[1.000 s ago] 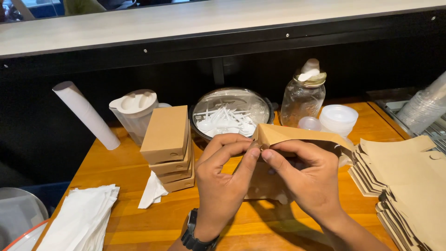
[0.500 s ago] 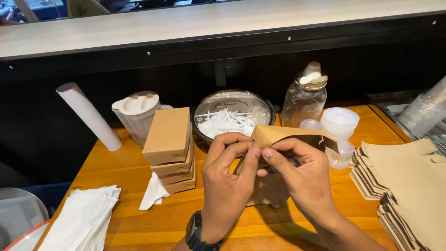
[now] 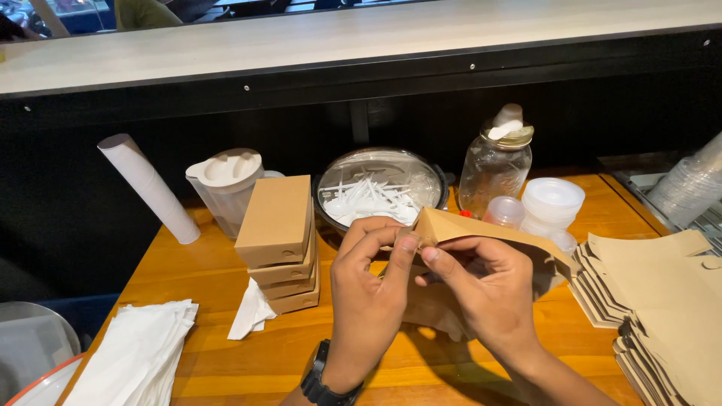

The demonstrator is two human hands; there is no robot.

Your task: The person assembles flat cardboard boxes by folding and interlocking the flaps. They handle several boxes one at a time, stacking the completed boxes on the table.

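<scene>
Brown cardboard box (image 3: 481, 229), partly folded: your left hand (image 3: 368, 293) and right hand (image 3: 485, 289) pinch its corner flap above the wooden table (image 3: 203, 361).

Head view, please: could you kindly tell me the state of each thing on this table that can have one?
Kraft cardboard box blank: half folded, held above the table by left hand and right hand.
Finished kraft boxes: closed, stacked.
Flat blanks: unfolded, piled.
Glass jar: lidded, upright.
Plastic pitcher: lidded, upright.
Bowl of white cutlery: uncovered.
White roll: leaning on the wall.
</scene>
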